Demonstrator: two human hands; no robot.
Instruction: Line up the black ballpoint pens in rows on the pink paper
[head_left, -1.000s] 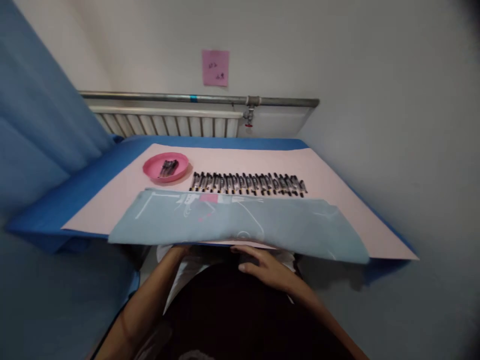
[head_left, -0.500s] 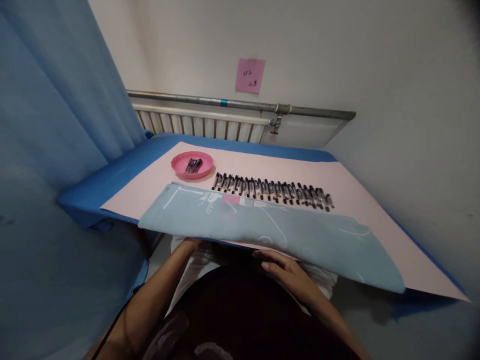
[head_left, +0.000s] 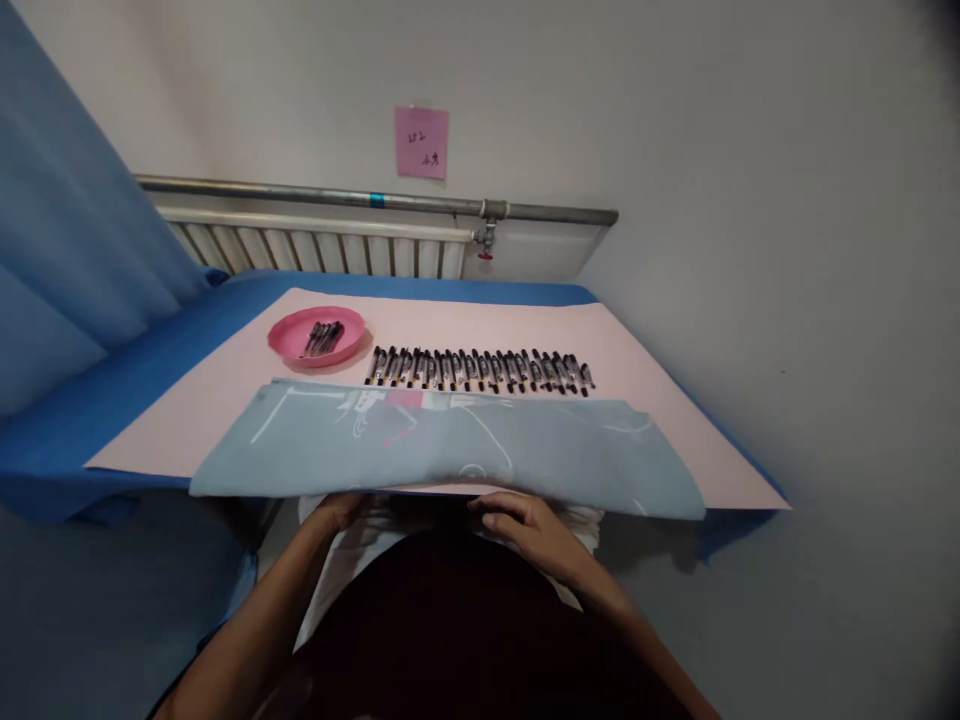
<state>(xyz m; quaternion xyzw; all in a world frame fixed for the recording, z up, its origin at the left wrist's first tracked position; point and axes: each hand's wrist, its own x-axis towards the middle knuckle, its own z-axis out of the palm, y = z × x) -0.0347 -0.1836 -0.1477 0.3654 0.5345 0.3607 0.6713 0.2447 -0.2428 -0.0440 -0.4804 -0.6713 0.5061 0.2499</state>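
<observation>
Below the table's front edge, my right hand rests near my lap, fingers apart, with nothing seen in it. My left hand lies at the same edge on the other side, its fingers hidden under the overhang. Just above both hands a folded light-blue cloth with a white and pink drawing hangs slightly over the edge. Behind it runs a long row of black-capped pens, laid side by side. Several more pens lie in a pink plate at the back left.
Pale pink sheeting covers the table over a blue cloth. A radiator and a metal pipe run along the wall behind. A blue curtain hangs at the left. A pink note is stuck on the wall.
The view has turned, so the table, plate and pens appear further left and more level. Both hands stay below the table edge; the pens and cloth keep their places.
</observation>
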